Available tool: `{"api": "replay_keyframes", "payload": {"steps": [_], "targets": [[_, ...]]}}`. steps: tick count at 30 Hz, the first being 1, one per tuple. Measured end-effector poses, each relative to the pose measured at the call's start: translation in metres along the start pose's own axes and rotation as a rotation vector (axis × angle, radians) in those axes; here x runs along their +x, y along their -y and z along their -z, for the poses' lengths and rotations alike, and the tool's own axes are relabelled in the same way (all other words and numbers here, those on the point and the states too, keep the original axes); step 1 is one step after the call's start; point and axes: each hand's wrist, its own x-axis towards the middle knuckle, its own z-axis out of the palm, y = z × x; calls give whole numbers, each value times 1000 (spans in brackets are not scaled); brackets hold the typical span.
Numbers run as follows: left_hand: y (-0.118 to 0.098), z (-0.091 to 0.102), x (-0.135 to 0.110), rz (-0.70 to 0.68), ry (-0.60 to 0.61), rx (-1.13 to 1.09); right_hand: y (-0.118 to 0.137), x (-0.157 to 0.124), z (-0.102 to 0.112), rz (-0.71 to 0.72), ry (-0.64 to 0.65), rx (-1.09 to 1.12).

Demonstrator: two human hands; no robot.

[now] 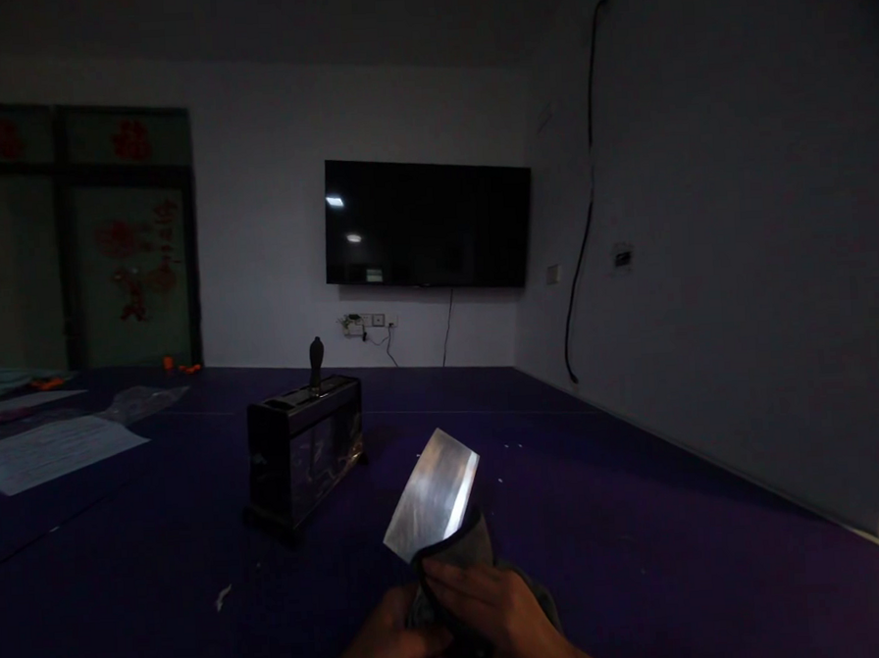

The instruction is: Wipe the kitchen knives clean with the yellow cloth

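A cleaver (433, 491) with a broad shiny blade points up and away from me, low in the middle of the view. A dark cloth (470, 548) is wrapped around its near end, and the handle is hidden. My right hand (498, 601) presses the cloth against the blade with its fingers together. My left hand (397, 636) is closed at the near end, beneath the cloth, where the handle would lie; the grip itself is partly hidden. Left of the blade stands a black knife block (306, 454) with one dark-handled knife (317, 363) upright in it.
The purple tabletop (606, 556) stretches to the walls. Paper sheets (55, 452) and a clear plastic bag (145, 401) lie at the left, with small orange pieces (189, 369) behind. A white scrap (223, 598) lies nearer. A television (428, 224) hangs on the far wall.
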Motion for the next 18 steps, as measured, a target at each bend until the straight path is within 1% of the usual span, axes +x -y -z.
{"api": "replay_keyframes", "payload": {"steps": [3,7,11,13,16,18], "targets": [[0,1,-1,-11,1,-7,0,-1,1,3,7,7],[2,3,0,9,3,11,-1,-2,3,14,6,25],[5,4,2,27,33,6,0,-1,5,16,7,53],[6,4,3,37,32,9,0,-1,5,-6,9,5],[7,3,4,43,15,26,-2,-1,6,-49,23,-146],[6,2,4,47,10,39,-4,0,8,-45,29,-216]]}}
